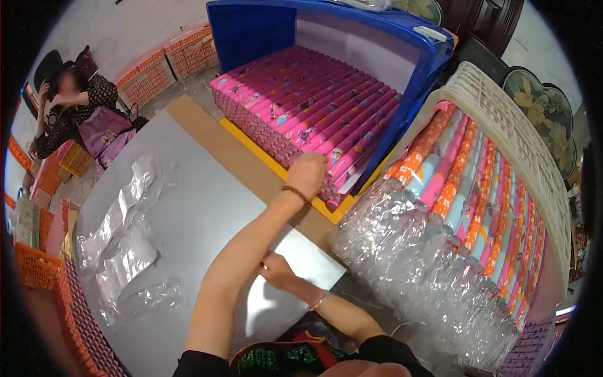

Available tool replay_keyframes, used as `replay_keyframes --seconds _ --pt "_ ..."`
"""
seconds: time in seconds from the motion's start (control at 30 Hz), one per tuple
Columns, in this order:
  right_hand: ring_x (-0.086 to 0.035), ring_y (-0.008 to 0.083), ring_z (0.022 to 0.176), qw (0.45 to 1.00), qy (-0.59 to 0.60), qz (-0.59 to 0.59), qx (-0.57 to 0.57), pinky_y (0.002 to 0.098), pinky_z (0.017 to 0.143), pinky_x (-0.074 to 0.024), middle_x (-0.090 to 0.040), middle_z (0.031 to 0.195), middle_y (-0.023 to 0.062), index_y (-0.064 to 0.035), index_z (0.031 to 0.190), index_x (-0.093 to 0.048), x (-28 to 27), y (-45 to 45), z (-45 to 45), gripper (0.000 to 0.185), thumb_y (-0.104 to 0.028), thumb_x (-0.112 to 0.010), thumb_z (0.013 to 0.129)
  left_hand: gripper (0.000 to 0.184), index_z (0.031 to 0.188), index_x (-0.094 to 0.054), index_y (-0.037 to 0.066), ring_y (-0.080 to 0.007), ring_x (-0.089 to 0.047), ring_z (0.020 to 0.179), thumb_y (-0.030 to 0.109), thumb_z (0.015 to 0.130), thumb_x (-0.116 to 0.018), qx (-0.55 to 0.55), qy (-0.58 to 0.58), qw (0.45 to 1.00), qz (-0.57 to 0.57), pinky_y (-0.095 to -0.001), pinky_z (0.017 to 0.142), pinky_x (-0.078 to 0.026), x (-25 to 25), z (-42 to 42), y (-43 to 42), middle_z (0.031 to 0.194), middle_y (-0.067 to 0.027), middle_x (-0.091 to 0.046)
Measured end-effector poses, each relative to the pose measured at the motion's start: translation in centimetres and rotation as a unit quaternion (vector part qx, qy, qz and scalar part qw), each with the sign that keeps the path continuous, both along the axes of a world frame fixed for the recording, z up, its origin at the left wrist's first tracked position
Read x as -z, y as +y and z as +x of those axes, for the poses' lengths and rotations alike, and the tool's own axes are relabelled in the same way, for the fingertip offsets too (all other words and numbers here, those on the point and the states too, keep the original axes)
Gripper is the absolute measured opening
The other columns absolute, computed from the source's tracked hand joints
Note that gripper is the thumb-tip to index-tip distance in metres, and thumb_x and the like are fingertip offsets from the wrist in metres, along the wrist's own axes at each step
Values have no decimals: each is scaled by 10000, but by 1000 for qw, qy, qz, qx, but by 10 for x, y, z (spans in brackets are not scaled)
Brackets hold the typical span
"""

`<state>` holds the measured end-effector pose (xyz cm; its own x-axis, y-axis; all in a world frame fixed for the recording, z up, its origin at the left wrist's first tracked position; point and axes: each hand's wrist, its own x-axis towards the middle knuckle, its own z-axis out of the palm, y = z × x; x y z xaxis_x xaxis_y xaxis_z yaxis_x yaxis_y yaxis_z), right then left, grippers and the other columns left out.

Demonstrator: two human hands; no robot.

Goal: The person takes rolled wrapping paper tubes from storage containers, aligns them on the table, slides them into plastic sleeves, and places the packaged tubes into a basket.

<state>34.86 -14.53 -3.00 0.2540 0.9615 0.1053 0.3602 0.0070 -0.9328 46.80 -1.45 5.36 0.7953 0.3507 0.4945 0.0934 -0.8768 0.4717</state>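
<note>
My left hand [308,174], with a beaded bracelet at its wrist, reaches to the near right corner of the stacked pink patterned rolls [295,94]. Its fingertips are hidden, so a grip on a roll cannot be made out. My right hand [277,271], wearing a silver bracelet, is closed under my left forearm, over the white sheet [311,256] on the grey table [195,195]. What its fingers hold is too small or hidden to name. Clear plastic sleeves [129,251] lie crumpled on the table to the left.
A blue bin [251,31] on its side holds the pink rolls, with a yellow edge [257,147] below. To the right, a cream basket [496,94] holds plastic-wrapped colored rolls [461,182]. A person [81,100] sits at the upper left near orange baskets [41,267].
</note>
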Motion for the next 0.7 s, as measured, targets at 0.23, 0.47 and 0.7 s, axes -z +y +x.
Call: replay_keyframes --seconds 0.23,0.47,0.7 --pt "-529 339 1016 984 103 147 3 425 875 -427 -571 1081 152 -41 1121 -523 58 6 -16 364 -219 -642 827 138 834 -632 13 -331 -613 824 124 807 -554 -49 86 993 59 -416 723 -510 9 59 -24 832 -167 -618" --pt "-429 224 1182 692 708 102 -97 354 1007 -338 -450 1293 67 -69 1296 -392 105 4 -35 462 -249 -563 907 174 857 -607 7 -330 -607 858 174 813 -584 -101 140 983 58 -424 710 -512 7 73 -31 879 -176 -613" --pt "-422 172 1210 638 769 -37 -21 357 1015 -355 -458 1314 48 -94 1254 -440 84 -7 -30 426 -381 -481 942 148 890 -576 20 -317 -601 877 134 795 -586 -104 175 976 77 -416 729 -508 2 76 -42 907 -165 -610"
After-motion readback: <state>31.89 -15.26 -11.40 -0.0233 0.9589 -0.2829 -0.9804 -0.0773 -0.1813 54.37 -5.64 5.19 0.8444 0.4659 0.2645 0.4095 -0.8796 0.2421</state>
